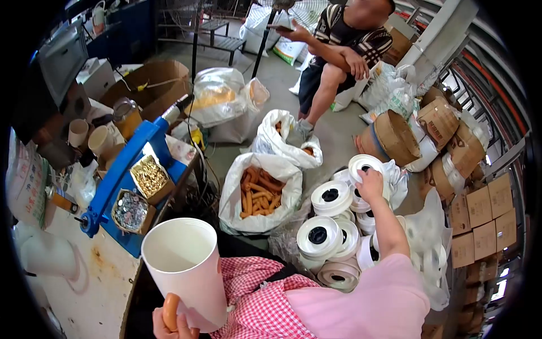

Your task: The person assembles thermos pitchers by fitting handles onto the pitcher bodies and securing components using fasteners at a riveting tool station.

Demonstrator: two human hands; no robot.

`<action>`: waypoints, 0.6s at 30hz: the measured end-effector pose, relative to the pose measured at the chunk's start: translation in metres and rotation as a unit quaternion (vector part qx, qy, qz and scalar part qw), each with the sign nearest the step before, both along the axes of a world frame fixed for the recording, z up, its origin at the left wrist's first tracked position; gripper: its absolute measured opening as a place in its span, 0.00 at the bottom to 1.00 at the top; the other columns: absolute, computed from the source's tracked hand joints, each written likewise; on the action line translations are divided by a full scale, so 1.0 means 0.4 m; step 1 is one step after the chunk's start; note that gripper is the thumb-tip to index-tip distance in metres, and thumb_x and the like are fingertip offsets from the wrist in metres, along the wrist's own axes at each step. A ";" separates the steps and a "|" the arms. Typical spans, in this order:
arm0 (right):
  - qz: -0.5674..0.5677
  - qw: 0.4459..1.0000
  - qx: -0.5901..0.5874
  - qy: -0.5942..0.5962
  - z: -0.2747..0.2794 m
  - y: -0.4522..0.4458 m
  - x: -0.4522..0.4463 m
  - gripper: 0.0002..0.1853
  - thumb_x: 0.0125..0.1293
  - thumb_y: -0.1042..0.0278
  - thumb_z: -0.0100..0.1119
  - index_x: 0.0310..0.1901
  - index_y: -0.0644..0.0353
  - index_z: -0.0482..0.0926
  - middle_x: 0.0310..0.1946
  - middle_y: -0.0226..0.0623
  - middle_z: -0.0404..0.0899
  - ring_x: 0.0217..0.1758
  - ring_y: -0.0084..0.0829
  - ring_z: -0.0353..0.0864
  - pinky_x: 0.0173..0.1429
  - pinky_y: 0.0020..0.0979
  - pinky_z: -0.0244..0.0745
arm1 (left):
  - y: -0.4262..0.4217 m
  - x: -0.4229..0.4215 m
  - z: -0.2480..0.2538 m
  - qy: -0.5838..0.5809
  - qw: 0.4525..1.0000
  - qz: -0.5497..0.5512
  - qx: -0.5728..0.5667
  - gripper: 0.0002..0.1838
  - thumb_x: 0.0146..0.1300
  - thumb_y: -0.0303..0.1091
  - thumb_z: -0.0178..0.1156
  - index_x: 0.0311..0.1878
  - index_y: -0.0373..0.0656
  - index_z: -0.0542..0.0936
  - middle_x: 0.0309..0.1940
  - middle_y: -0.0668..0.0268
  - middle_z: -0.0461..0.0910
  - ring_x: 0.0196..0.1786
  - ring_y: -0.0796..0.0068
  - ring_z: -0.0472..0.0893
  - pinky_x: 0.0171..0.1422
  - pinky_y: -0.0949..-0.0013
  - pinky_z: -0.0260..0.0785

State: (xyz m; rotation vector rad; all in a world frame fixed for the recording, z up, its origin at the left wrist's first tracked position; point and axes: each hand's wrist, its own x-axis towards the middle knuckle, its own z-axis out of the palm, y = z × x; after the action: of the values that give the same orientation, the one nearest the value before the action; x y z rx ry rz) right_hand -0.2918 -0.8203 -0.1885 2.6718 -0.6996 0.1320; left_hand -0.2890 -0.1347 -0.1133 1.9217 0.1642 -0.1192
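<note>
White jug (186, 277) nearest, beside bench (84, 294); left hand (176, 326) gripping its orange handle (170, 309). Right hand (370, 183) on top white lid (361, 161), can't tell if gripping. Lid pile (305, 243) looks loose; pulling could make it slide. White sack (232, 191) holds orange-brown handles (261, 200); open box (162, 193) gold-coloured pieces (149, 175), neighbouring box (148, 219) silvery pieces (130, 209).

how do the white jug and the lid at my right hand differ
The jug is tall and hollow; the lid is low and disc-shaped. The jug has a tan handle, the lid a dark centre. The left hand holds the jug; the right hand touches the lid. Both look whitish.
</note>
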 end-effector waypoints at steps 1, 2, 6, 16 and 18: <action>-0.043 0.997 0.018 -0.060 0.015 0.004 0.004 0.28 0.55 0.57 0.73 0.59 0.46 0.82 0.47 0.40 0.76 0.59 0.43 0.74 0.67 0.49 0.66 | 0.017 -0.008 -0.029 -0.025 0.999 -0.037 -0.005 0.15 0.74 0.26 0.56 0.61 0.39 0.74 0.55 0.63 0.82 0.34 0.78 0.79 0.23 0.81 0.66; -0.046 0.992 0.010 -0.116 0.035 0.008 0.018 0.26 0.56 0.56 0.72 0.59 0.47 0.83 0.46 0.42 0.77 0.58 0.45 0.75 0.65 0.46 0.68 | 0.020 0.002 -0.032 -0.030 0.999 -0.042 -0.004 0.15 0.74 0.26 0.56 0.61 0.39 0.74 0.55 0.63 0.82 0.34 0.78 0.79 0.23 0.81 0.66; 0.103 0.947 0.135 -0.272 0.155 0.148 0.161 0.24 0.60 0.58 0.69 0.58 0.57 0.84 0.43 0.45 0.78 0.50 0.47 0.79 0.58 0.41 0.74 | -0.041 -0.008 0.066 -0.012 0.993 0.059 -0.101 0.19 0.76 0.28 0.54 0.67 0.39 0.72 0.66 0.63 0.77 0.45 0.81 0.79 0.37 0.80 0.72; 0.609 0.562 0.556 -0.064 0.200 1.024 0.459 0.35 0.42 0.57 0.85 0.56 0.58 0.86 0.41 0.37 0.73 0.45 0.37 0.75 0.51 0.34 0.72 | -0.024 -0.017 -0.006 -0.034 0.997 0.064 0.021 0.23 0.60 0.24 0.66 0.59 0.36 0.79 0.65 0.48 0.78 0.61 0.56 0.83 0.65 0.65 0.72; 0.611 0.582 0.535 -0.039 0.222 1.021 0.465 0.35 0.42 0.58 0.85 0.55 0.58 0.86 0.41 0.38 0.73 0.45 0.37 0.75 0.50 0.34 0.72 | -0.018 -0.016 -0.011 -0.044 0.996 0.070 0.027 0.22 0.59 0.26 0.69 0.58 0.37 0.80 0.65 0.46 0.78 0.61 0.53 0.84 0.64 0.64 0.73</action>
State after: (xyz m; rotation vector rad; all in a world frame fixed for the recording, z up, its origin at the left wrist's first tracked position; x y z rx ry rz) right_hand -0.1058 -0.4121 -0.0997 3.6128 1.8130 0.2032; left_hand -0.2953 -0.1420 -0.1177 1.9586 0.2457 0.0643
